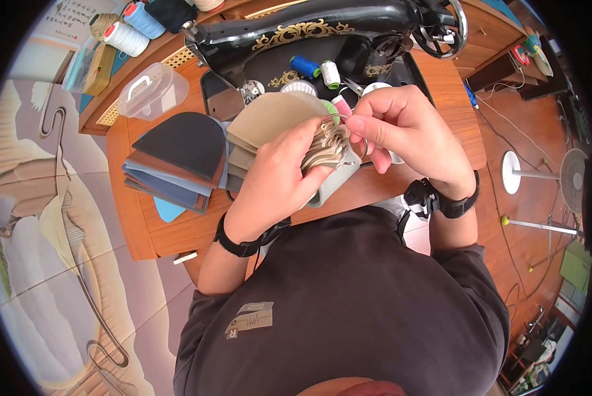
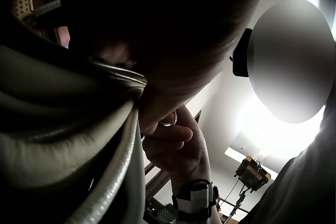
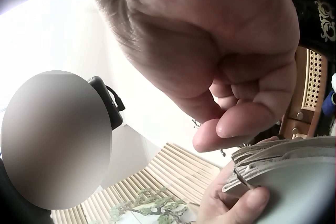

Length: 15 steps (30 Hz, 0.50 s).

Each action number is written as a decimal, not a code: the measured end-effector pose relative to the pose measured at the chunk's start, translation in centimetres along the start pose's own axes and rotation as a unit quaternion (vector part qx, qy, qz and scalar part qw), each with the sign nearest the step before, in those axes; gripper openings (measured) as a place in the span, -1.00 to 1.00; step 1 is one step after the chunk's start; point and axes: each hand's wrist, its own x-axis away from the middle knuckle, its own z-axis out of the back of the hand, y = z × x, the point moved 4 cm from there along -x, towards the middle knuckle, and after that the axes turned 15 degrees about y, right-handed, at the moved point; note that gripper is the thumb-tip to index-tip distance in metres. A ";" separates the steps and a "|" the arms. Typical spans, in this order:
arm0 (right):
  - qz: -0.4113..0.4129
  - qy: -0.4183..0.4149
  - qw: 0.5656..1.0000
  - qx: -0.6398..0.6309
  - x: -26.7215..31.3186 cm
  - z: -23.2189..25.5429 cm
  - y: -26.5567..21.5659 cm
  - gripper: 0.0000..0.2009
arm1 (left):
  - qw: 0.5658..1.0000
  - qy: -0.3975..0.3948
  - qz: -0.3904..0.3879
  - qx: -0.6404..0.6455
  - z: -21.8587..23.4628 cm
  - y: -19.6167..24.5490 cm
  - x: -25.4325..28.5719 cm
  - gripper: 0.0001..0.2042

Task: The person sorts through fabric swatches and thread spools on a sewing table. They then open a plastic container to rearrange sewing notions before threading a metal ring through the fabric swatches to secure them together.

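Observation:
My left hand (image 1: 276,175) grips a thick fanned stack of beige and grey swatches (image 1: 266,119) by its gathered narrow end. In the right wrist view the left thumb (image 3: 251,203) presses on the stack's pale green face. A thin metal ring (image 1: 335,116) runs by the bunched ends. The right hand (image 1: 411,132) is just right of them, its thumb and forefinger pinching at the ring. More swatches, black (image 1: 180,142), brown and blue, fan out on the table left of the left hand.
A black sewing machine (image 1: 296,33) with gold ornament stands behind the hands. Blue and white thread spools (image 1: 331,74) lie at its base. A clear plastic box (image 1: 154,92) sits left on the wooden table (image 1: 131,231). Thread cones (image 1: 127,39) line the back left.

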 end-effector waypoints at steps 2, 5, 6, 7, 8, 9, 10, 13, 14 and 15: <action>-0.005 -0.002 1.000 0.006 0.0 -0.1 0.0 -0.72 | 1.000 -0.005 0.010 0.010 -0.3 -0.1 0.0 -0.47; -0.007 0.000 1.000 0.006 0.2 -0.3 0.1 -0.74 | 1.000 -0.004 0.015 0.018 -0.4 -0.1 0.1 -0.48; -0.007 0.001 1.000 0.004 0.3 -0.4 0.1 -0.75 | 1.000 -0.002 0.016 0.019 -0.4 0.0 0.1 -0.48; -0.005 0.001 1.000 0.008 0.3 -0.4 0.1 -0.77 | 1.000 0.001 0.019 0.021 -0.4 -0.1 0.1 -0.48; -0.002 0.001 1.000 0.012 0.3 -0.5 0.1 -0.79 | 0.999 0.004 0.023 0.023 -0.4 -0.1 0.0 -0.49; 0.000 0.001 1.000 0.016 0.3 -0.5 0.2 -0.81 | 0.999 0.006 0.026 0.025 -0.4 -0.1 0.0 -0.49; -0.001 0.001 1.000 0.012 0.3 -0.4 0.2 -0.80 | 0.999 0.008 0.025 0.029 -0.5 -0.1 0.0 -0.50; -0.004 0.005 1.000 0.008 0.2 -0.3 0.3 -0.79 | 0.999 0.014 0.024 0.035 -0.6 -0.4 0.0 -0.50; -0.003 0.009 1.000 0.012 0.3 -0.3 0.3 -0.79 | 0.999 0.015 0.024 0.034 -0.7 -0.6 0.1 -0.51; -0.002 0.013 1.000 0.016 0.3 -0.2 0.3 -0.80 | 0.999 0.016 0.025 0.034 -0.7 -0.7 0.1 -0.51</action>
